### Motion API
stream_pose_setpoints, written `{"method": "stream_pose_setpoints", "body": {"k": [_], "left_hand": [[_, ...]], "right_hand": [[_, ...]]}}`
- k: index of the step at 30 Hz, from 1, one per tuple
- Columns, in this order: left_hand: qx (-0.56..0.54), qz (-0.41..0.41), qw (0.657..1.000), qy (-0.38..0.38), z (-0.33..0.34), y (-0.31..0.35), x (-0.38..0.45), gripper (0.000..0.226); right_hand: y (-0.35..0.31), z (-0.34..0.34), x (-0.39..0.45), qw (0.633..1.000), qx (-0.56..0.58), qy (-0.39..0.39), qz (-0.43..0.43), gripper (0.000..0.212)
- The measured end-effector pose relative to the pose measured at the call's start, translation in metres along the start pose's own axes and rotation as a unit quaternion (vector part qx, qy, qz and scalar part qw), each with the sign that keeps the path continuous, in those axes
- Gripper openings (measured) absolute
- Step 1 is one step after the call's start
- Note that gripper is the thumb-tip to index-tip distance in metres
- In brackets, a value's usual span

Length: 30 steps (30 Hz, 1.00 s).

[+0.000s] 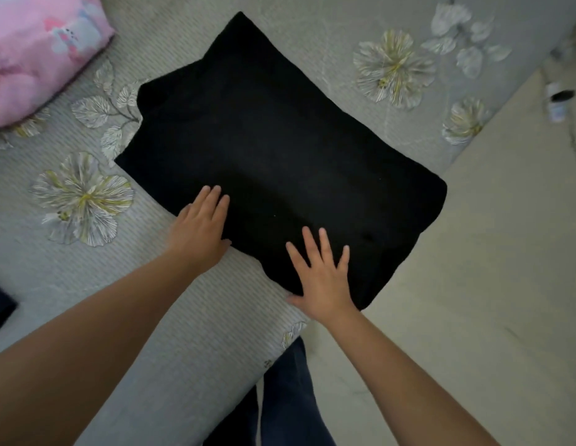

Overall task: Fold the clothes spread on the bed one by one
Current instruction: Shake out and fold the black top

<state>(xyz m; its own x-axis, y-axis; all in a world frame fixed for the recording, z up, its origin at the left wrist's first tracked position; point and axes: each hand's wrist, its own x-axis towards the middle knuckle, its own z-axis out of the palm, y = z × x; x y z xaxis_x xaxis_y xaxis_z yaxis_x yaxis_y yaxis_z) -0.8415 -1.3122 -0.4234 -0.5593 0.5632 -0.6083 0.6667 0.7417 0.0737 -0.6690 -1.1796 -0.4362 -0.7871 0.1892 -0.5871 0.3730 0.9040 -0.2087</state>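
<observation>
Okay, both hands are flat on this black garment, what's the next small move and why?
Probably grip the near edge of the black garment and fold it away from you. Left hand and right hand lie flat along that edge, fingers straight, and the cloth looks smooth but is still a wide slab, its right end hanging past the bed edge.

Both bare forearms are stretched forward from the lower corners of the view. The left hand [201, 228] is laid flat, palm down, fingers straight and held close together, thumb tucked at the side. The right hand [323, 275] is also pressed flat, palm down, with fingers straight and spread apart.
</observation>
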Motion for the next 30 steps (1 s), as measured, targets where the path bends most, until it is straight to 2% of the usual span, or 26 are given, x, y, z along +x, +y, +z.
{"method": "stream_pose_setpoints", "body": {"k": [2,5,7,9,11,15,17,20,21,23,26,28,30], "left_hand": [[0.021,0.008,0.999,-0.037,0.0,-0.003,0.009,0.08],[0.0,0.019,0.998,-0.054,0.0,-0.006,0.016,0.083],[-0.002,0.027,0.999,-0.04,-0.001,-0.006,0.017,0.083],[0.018,0.032,0.999,-0.028,-0.001,-0.006,0.018,0.082],[0.016,0.03,0.999,0.01,-0.002,-0.006,0.02,0.078],[-0.051,0.047,0.987,0.143,-0.006,-0.001,0.03,0.077],[-0.049,0.07,0.984,0.159,-0.007,-0.001,0.04,0.088],[-0.011,0.12,0.988,0.096,-0.003,0.005,0.054,0.105],[0.008,0.134,0.986,0.101,0.0,0.007,0.055,0.104],[-0.004,0.133,0.98,0.145,0.006,0.018,0.053,0.09],[-0.093,0.085,0.953,0.277,0.003,0.044,0.058,0.063],[-0.088,0.066,0.956,0.27,-0.006,0.055,0.059,0.055],[-0.065,0.082,0.962,0.253,-0.01,0.062,0.05,0.052]], "right_hand": [[-0.004,0.011,0.006,0.999,-0.015,-0.018,0.027,0.097],[-0.002,0.011,0.013,0.999,-0.015,-0.003,0.043,0.082],[0.005,0.003,0.015,0.997,-0.014,0.045,0.053,0.08],[0.015,-0.008,0.014,0.988,0.013,0.124,0.095,0.083],[0.025,-0.015,0.017,0.976,0.04,0.172,0.128,0.077],[0.036,-0.027,0.022,0.961,0.095,0.234,0.11,0.065],[0.046,-0.034,0.013,0.962,0.12,0.231,0.087,0.07],[0.066,-0.042,-0.009,0.966,0.157,0.187,0.083,0.071],[0.074,-0.042,-0.016,0.967,0.175,0.165,0.085,0.068],[0.084,-0.042,-0.031,0.97,0.195,0.122,0.083,0.065],[0.082,-0.043,-0.05,0.977,0.188,0.09,0.054,0.063],[0.081,-0.039,-0.062,0.983,0.161,0.071,0.05,0.061],[0.089,-0.041,-0.075,0.987,0.113,0.075,0.081,0.061]]}}
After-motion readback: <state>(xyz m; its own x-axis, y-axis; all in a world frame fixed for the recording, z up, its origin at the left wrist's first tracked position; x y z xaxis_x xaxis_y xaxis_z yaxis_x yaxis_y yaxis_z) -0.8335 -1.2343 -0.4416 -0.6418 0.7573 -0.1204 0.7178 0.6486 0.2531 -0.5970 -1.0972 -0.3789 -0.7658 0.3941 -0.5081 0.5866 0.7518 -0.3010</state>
